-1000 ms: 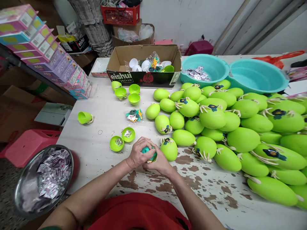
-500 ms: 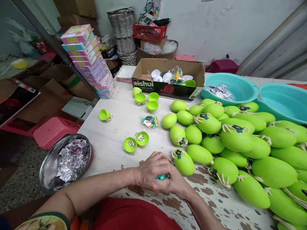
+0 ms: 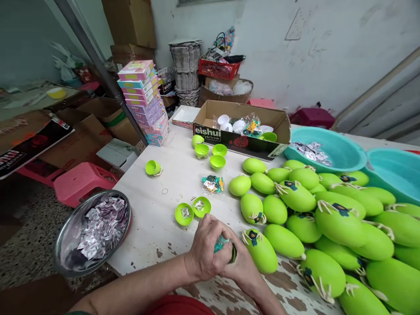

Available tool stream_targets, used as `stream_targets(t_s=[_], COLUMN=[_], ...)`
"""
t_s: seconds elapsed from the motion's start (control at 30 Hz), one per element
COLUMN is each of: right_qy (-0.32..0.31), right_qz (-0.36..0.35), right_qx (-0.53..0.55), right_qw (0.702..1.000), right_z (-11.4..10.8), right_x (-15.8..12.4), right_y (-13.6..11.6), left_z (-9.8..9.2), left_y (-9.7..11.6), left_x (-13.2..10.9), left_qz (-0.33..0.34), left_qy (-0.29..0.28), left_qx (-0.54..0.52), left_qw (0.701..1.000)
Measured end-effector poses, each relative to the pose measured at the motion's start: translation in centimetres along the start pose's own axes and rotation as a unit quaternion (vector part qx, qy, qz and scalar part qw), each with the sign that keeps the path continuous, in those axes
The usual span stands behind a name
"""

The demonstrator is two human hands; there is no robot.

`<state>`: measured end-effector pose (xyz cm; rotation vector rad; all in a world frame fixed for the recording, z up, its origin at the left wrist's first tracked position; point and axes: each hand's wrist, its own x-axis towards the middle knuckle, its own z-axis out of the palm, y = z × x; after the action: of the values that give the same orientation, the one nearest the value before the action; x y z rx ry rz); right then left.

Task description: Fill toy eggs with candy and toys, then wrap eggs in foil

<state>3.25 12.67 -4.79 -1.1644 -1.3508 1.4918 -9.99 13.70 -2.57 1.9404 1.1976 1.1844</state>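
My left hand [image 3: 210, 251] is closed, with a small clear packet of teal pieces [image 3: 221, 243] showing between its fingers. Pressed against it, my right hand [image 3: 242, 262] curls around what looks like a green egg shell half [image 3: 234, 253]; only its rim and dark inside show. Just beyond my hands, two green half shells [image 3: 184, 214] [image 3: 201, 206] lie side by side, each with a small silver sachet in it. Farther back is a clear bag of teal and orange pieces [image 3: 213, 184]. To the right, a green egg [image 3: 262, 251] with a cord and dark flower patch rests close to my right hand.
Many green eggs [image 3: 297, 196] are heaped on the right. Behind them stand teal basins [image 3: 348, 151]. A cardboard box [image 3: 243, 146] holds white shells and packets. More green half shells [image 3: 218, 162] stand before it. A metal bowl of sachets [image 3: 126, 218] sits left, near stacked boxes [image 3: 147, 109].
The camera view has tilted up and shifted left. My hands have turned a little, so more of the teal packet and a green rim show between them.
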Motion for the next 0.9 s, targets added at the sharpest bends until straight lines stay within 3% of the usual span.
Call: stream_targets(t_s=[0.13,0.23,0.37,0.5,0.6,0.67,0.73,0.77,0.8,0.83,0.9], right_qy=[0.049,0.089,0.085,0.101,0.094,0.082,0.081,0.085,0.090,0.095,0.106], right_qz=[0.029,0.016,0.016,0.043,0.059,0.066,0.074,0.077,0.077,0.077,0.075], right_qx=[-0.025,-0.047,-0.055,-0.065,-0.077,-0.073,-0.069,-0.069,-0.072,-0.076,-0.084], right_qw=[0.998,0.995,0.995,0.992,0.991,0.992,0.992,0.991,0.990,0.990,0.988], right_z=[-0.3,-0.3,-0.1,0.1,-0.1,-0.2,-0.3,-0.3,-0.3,-0.3,-0.3], right_x=[0.9,1.5,1.3,1.0,1.8,2.7,3.5,3.7,3.8,3.7,3.4], right_y=[0.1,1.5,3.4,4.6,4.9,4.7,4.3,4.1,3.9,3.7,3.4], left_z=[-0.3,0.1,1.1,1.9,1.1,-0.8,-4.1,-6.0,-8.1,-10.1,-13.5], left_y=[0.0,-1.0,-2.6,-3.3,-4.3,-6.4,-9.8,-11.8,-14.0,-16.1,-19.8], left_x=[1.5,2.5,2.3,1.5,2.2,3.9,6.3,7.7,9.0,10.2,11.9], left_qz=[0.001,-0.061,-0.150,-0.166,-0.155,-0.159,-0.219,-0.268,-0.326,-0.389,-0.440], left_qy=[0.031,0.035,-0.019,-0.067,-0.083,-0.054,0.056,0.149,0.236,0.277,0.298], left_qx=[-0.011,-0.012,0.021,0.027,-0.026,-0.101,-0.097,-0.036,0.062,0.139,0.162], left_qw=[0.999,0.997,0.988,0.983,0.984,0.981,0.969,0.951,0.914,0.868,0.831])
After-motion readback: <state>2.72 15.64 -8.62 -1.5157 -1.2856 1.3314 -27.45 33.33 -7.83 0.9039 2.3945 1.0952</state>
